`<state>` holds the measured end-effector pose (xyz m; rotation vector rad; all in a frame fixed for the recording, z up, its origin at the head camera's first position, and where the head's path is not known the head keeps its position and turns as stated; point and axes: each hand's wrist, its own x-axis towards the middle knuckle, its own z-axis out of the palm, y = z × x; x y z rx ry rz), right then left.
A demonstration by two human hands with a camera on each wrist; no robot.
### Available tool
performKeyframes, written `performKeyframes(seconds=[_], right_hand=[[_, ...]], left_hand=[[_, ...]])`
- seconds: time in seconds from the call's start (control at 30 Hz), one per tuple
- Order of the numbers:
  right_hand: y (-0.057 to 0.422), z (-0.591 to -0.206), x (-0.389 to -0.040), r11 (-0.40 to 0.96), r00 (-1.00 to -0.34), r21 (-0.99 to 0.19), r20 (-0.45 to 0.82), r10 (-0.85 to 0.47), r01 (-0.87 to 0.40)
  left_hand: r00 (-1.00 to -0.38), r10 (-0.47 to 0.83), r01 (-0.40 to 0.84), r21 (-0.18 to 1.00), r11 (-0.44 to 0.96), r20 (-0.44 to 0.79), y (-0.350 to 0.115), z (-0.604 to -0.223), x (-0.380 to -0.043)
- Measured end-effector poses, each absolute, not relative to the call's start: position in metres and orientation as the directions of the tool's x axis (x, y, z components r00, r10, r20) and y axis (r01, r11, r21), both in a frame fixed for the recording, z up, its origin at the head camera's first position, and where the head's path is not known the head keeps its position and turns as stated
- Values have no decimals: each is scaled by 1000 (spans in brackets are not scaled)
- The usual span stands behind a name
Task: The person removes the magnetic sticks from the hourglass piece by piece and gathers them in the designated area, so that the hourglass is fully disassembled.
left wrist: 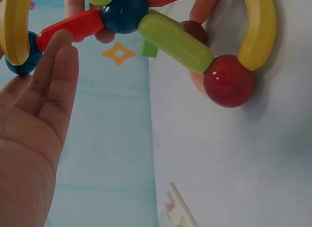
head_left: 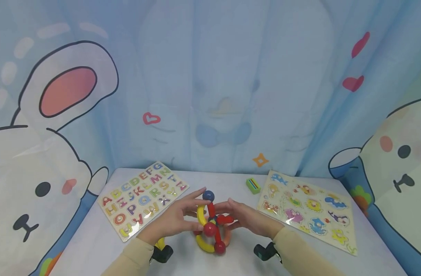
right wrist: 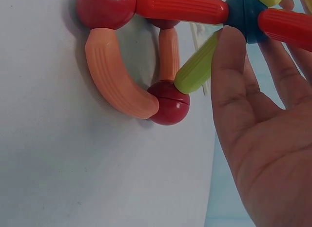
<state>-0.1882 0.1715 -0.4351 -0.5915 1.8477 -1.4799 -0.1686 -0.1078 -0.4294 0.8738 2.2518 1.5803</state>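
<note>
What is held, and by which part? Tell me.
The rod toy, by its middle blue ball, in the right hand; whether the left hand grips near its top is unclear.

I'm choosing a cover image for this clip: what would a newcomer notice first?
The eye likely goes first to the bright ball-and-rod toy, low in the middle of the head view, between the left hand and right hand. Next would come the big cartoon rabbit on the curtain at far left, then the letter board left of the toy and the animal board right of it.
</note>
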Motion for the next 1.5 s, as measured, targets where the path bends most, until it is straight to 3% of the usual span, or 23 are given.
performKeyframes(seconds=[0.6,0.8,0.93,1.03,1.2,1.3,1.5], right_hand=[[171,-432,-188,253,-651,-963,-250,-717,90],[175,-435,-185,260,-670,-962,-247,-700,83],[178,-435,-182,290,-717,-956,-231,-658,42],[180,-435,-178,303,-797,-953,-164,-581,-24],[181,-431,-166,334,-905,-914,75,-418,-230],[179,-426,-157,367,-903,-871,173,-393,-327],[167,-418,-141,360,-846,-827,232,-479,-431]], left_hand=[[-814,559,323,922,214,156,-105,-428,-163],[-824,537,316,933,169,182,-103,-430,-161],[-841,504,321,932,171,197,-101,-432,-160],[-854,478,324,929,181,205,-99,-435,-158],[-869,447,327,925,193,214,-96,-438,-157],[-873,436,324,928,184,218,-95,-438,-157],[-876,422,330,928,173,233,-94,-437,-154]])
